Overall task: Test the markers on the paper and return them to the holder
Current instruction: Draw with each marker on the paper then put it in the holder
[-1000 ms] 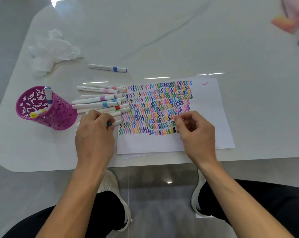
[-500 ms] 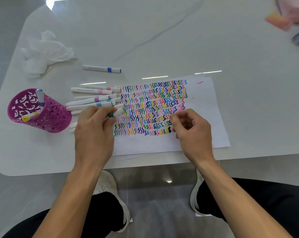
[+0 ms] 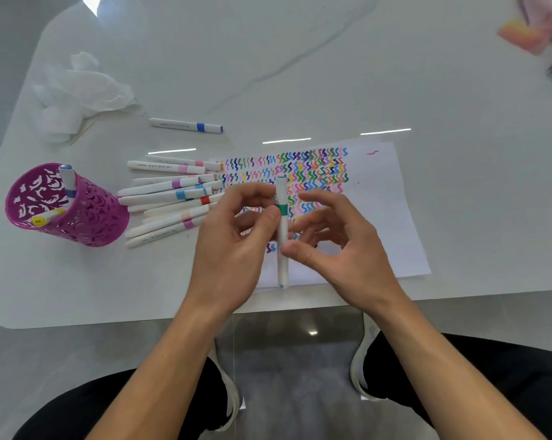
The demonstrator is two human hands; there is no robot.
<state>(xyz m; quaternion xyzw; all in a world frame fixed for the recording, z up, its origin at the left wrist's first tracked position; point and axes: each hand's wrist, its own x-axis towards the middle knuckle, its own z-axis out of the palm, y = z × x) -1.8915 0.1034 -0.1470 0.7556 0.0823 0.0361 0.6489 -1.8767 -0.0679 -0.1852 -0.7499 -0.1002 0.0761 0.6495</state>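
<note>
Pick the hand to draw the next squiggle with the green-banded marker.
Right. The right hand pinches the green-banded marker at its barrel, beside blank paper; the left hand grips its cap band.

Obs.: both hands meet at the green-banded marker (image 3: 281,230).

The left hand (image 3: 233,246) sits left of the marker, back of hand toward the camera. Its thumb is pressed on the marker's green band, and its fingers curl over toward the marker's far end. Pinch grip.

The right hand (image 3: 347,252) sits right of the marker, palm turned partly toward the left hand. Its thumb tip lies against the barrel on the near side of the band. Its fingers are loosely curled, tips reaching in behind the marker.

The left forearm (image 3: 160,360) and right forearm (image 3: 427,354) are bare and slant inward, converging toward the marker. Both wrists are near straight.
</note>
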